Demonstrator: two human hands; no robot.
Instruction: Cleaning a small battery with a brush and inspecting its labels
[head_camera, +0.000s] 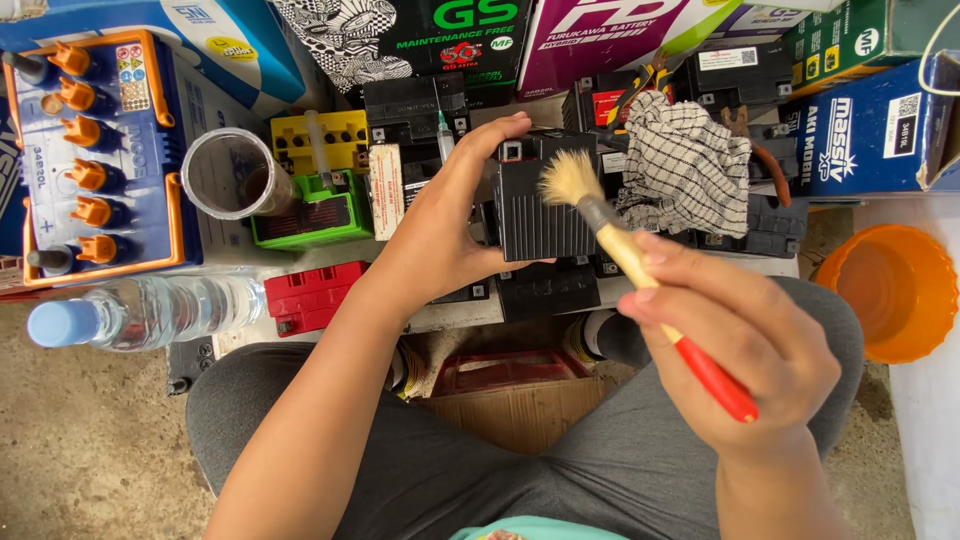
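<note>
My left hand (440, 225) grips a small black ribbed battery (545, 215) from its left side, thumb over the top edge. My right hand (735, 335) holds a paintbrush (625, 255) with a red handle and pale bristles. The bristles rest against the battery's upper right corner. I sit with my knees in grey trousers on either side of a low bench.
A checked cloth (685, 165) lies on more black batteries to the right. Left are a blue battery with orange caps (95, 150), a clear cup (228, 175), green (310, 215) and red (310, 290) batteries and a water bottle (140, 312). An orange bowl (895, 290) sits right; cartons line the back.
</note>
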